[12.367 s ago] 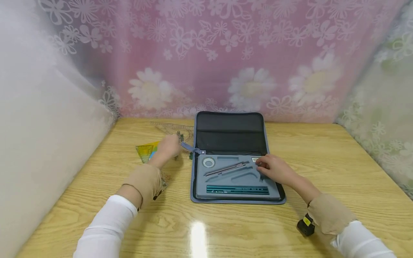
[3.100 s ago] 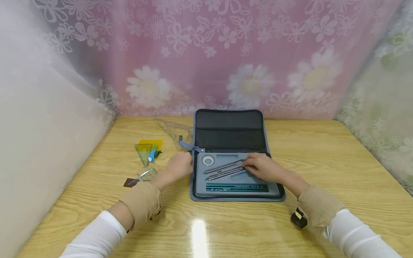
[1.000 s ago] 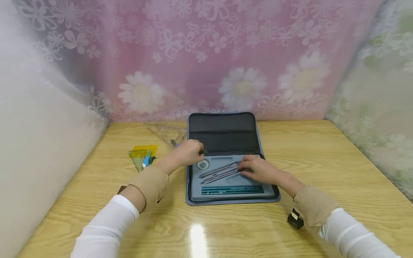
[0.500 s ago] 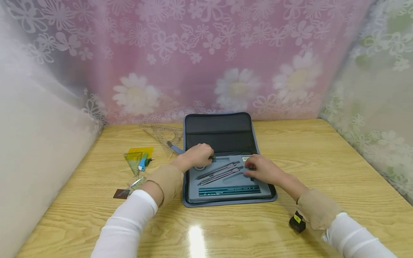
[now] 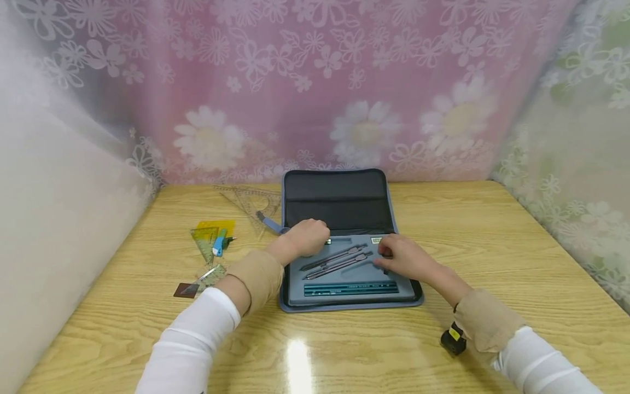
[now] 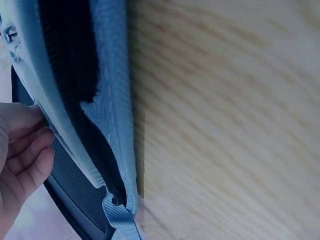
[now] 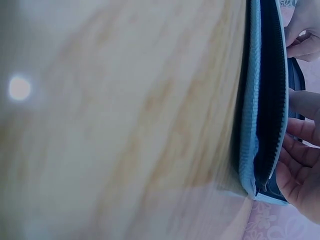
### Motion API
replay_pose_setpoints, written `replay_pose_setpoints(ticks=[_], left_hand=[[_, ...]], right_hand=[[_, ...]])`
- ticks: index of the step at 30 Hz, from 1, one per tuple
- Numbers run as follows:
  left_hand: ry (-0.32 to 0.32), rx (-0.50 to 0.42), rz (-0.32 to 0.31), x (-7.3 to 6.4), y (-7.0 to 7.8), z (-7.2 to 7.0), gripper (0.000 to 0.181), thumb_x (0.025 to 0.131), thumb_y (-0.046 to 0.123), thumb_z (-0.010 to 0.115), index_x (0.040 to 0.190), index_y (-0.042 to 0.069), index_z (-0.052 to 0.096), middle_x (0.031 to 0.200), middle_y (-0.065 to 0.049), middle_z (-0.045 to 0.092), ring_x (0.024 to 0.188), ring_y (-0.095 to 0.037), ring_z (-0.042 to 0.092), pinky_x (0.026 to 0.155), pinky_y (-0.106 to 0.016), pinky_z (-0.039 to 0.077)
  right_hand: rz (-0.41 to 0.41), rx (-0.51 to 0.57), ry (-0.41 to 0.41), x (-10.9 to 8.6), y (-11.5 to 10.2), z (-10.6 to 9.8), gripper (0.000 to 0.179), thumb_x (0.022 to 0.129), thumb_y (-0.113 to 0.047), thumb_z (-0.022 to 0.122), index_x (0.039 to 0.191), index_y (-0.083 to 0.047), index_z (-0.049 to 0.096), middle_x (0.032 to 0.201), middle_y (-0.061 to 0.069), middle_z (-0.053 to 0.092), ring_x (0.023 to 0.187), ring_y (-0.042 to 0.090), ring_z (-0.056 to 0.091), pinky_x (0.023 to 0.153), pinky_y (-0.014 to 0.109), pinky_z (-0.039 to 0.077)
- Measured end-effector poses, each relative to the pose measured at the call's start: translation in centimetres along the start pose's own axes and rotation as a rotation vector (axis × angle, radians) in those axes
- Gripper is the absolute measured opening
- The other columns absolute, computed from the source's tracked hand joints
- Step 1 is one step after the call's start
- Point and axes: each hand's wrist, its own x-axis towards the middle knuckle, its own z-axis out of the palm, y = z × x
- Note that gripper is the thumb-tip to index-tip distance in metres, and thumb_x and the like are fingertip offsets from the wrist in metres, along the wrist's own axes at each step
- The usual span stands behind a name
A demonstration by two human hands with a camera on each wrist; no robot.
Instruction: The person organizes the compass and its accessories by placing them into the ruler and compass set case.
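Note:
A zipped drawing-set case lies unfolded, its grey moulded tray (image 5: 351, 300) toward me. Two metal compasses (image 5: 339, 261) lie slantwise in the tray, above dark green pencils (image 5: 350, 288). My left hand (image 5: 306, 238) reaches over the tray's upper left and pinches a small dark green piece (image 5: 328, 241) at the left end of the upper slot; most of it is hidden. Under that hand the round white ring is covered. My right hand (image 5: 404, 256) rests over the tray's right side beside a small label (image 5: 376, 240), fingers loosely bent, with no held thing visible.
Left of the case are a yellow sheet (image 5: 225, 224), a blue-and-white tool (image 5: 219, 243), clear set squares (image 5: 256, 202) and a dark brown flat piece (image 5: 185, 290). A strap (image 5: 270, 223) sticks out from the case. A floral curtain (image 5: 315, 98) hangs behind.
A second compass has come to lie in the tray. My left hand has carried the green piece rightward from beside the case to the upper slot. My right hand has come off the compass.

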Motion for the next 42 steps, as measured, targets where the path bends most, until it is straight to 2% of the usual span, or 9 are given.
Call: replay_pose_setpoints(ticks=[5,13,21,26,31,33,36,40,42], left_hand=[[0.008,0.015,0.0,-0.4,-0.1,0.1,0.018,0.091,0.006,0.057,0.076,0.007,0.068,0.078,-0.007,0.061,0.064,-0.019,0.058,0.059,-0.028,0.049],[0.091,0.144,0.064,-0.7,0.4,0.4,0.021,0.088,0.002,0.058,0.073,0.01,0.07,0.074,-0.007,0.06,0.06,-0.017,0.056,0.052,-0.029,0.048],[0.067,0.029,-0.014,-0.8,-0.3,1.5,0.025,0.087,0.002,0.051,0.068,0.007,0.066,0.071,-0.008,0.058,0.056,-0.017,0.054,0.051,-0.031,0.047],[0.042,0.006,-0.016,-1.3,0.0,0.8,0.034,0.089,0.002,0.049,0.057,0.01,0.053,0.069,-0.005,0.053,0.053,-0.012,0.038,0.049,-0.025,0.035],[0.193,-0.064,-0.016,-3.2,-1.2,0.4,0.029,0.091,0.006,0.053,0.062,0.012,0.058,0.063,0.0,0.044,0.053,-0.01,0.032,0.05,-0.022,0.025],[0.248,-0.068,-0.07,-4.6,-2.4,0.0,0.024,0.09,0.007,0.054,0.068,0.011,0.064,0.062,0.0,0.048,0.052,-0.009,0.036,0.049,-0.021,0.024],[0.278,-0.095,-0.234,-7.1,-4.6,-0.6,0.02,0.088,0.008,0.056,0.071,0.007,0.066,0.06,0.0,0.052,0.049,-0.009,0.037,0.045,-0.02,0.025],[0.205,-0.217,-0.492,-10.7,-7.7,-1.1,0.03,0.091,0.007,0.051,0.06,0.007,0.053,0.051,0.002,0.036,0.045,-0.009,0.024,0.044,-0.022,0.021],[0.175,-0.23,-0.561,-12.2,-8.7,-1.1,0.034,0.092,0.006,0.049,0.059,0.011,0.046,0.051,0.002,0.028,0.045,-0.01,0.02,0.044,-0.023,0.019]], right_hand=[[-0.01,-0.008,-0.005,0.1,0.0,0.1,0.017,0.081,-0.021,0.072,0.087,-0.008,0.061,0.081,0.0,0.054,0.072,0.013,0.05,0.064,0.032,0.044],[-0.016,-0.015,0.001,0.1,0.1,-0.1,0.018,0.082,-0.021,0.071,0.088,-0.008,0.061,0.082,0.001,0.054,0.072,0.014,0.049,0.063,0.033,0.044],[-0.03,-0.013,-0.018,0.3,-0.1,0.3,0.019,0.083,-0.024,0.07,0.088,-0.008,0.062,0.082,0.0,0.054,0.072,0.013,0.05,0.063,0.033,0.044],[-0.027,-0.015,-0.013,0.2,0.0,0.0,0.018,0.083,-0.023,0.07,0.088,-0.008,0.061,0.081,0.0,0.054,0.071,0.013,0.049,0.063,0.033,0.044],[-0.037,-0.016,-0.002,-0.1,0.3,-0.1,0.017,0.081,-0.021,0.071,0.086,-0.008,0.062,0.078,-0.002,0.054,0.07,0.012,0.05,0.062,0.033,0.044],[-0.041,-0.019,-0.003,-0.2,0.4,0.1,0.016,0.081,-0.021,0.072,0.085,-0.009,0.062,0.078,-0.003,0.054,0.069,0.011,0.05,0.062,0.032,0.044],[-0.053,-0.02,0.001,-0.2,0.4,0.2,0.016,0.081,-0.021,0.072,0.086,-0.009,0.062,0.078,-0.003,0.054,0.069,0.011,0.049,0.061,0.032,0.044],[-0.058,-0.02,0.003,0.0,0.4,0.1,0.015,0.081,-0.021,0.071,0.086,-0.01,0.061,0.079,-0.003,0.054,0.07,0.011,0.049,0.061,0.032,0.044],[-0.053,-0.022,0.0,0.1,0.3,-0.1,0.015,0.081,-0.02,0.071,0.086,-0.01,0.061,0.079,-0.003,0.053,0.07,0.011,0.049,0.061,0.032,0.044]])
